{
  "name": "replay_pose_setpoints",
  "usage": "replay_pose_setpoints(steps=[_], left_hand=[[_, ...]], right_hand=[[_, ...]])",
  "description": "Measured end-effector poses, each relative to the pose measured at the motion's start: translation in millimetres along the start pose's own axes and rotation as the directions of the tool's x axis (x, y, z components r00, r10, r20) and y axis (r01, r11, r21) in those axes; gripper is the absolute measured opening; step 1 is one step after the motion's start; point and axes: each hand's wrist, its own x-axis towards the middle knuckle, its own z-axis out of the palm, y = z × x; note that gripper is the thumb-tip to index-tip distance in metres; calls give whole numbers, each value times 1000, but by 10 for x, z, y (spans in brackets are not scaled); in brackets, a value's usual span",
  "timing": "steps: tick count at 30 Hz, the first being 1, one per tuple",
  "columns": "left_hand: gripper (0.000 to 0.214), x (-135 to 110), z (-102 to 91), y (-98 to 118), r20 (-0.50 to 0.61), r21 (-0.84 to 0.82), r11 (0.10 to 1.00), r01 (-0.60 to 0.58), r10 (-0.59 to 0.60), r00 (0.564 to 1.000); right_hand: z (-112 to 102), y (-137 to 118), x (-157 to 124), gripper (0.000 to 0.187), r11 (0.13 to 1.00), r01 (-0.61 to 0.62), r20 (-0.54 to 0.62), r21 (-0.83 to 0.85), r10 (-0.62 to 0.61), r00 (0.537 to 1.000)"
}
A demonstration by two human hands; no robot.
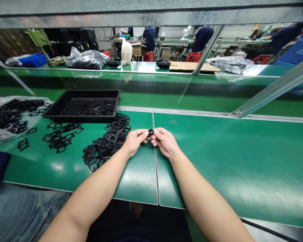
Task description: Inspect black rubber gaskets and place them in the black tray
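Between the fingertips of both hands is a small black ring-shaped plastic part (150, 133), held just above the green table. My left hand (136, 141) pinches its left side with thumb and fingers. On its right side, my right hand (164, 141) grips it the same way. Fingers cover most of the part's outline. Close by my left hand and forearm lies a long heap of similar black ring parts (108, 141). Farther left is a smaller pile of such rings (59, 136), with a few lying loose.
A black tray (60, 118) holding more rings stands behind the heaps. An open plastic bag (0, 134) of rings lies at the left. A metal frame post (275, 89) slants at the right. A seated person's jeans (22, 208) show at lower left; several people work in the background.
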Motion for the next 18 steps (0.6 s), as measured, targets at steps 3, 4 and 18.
replay_pose_setpoints(steps=[3,4,18], left_hand=[[28,8,-13,6,22,-164,979,118,-116,993],[28,10,-17,9,25,-192,972,136,-134,991],[30,-12,1,25,78,-233,956,179,-165,983]], right_hand=[[13,50,2,25,934,253,-82,-252,-281,956],[14,62,0,23,861,359,-74,-360,-410,909],[4,55,-36,4,328,641,228,-694,-744,628]])
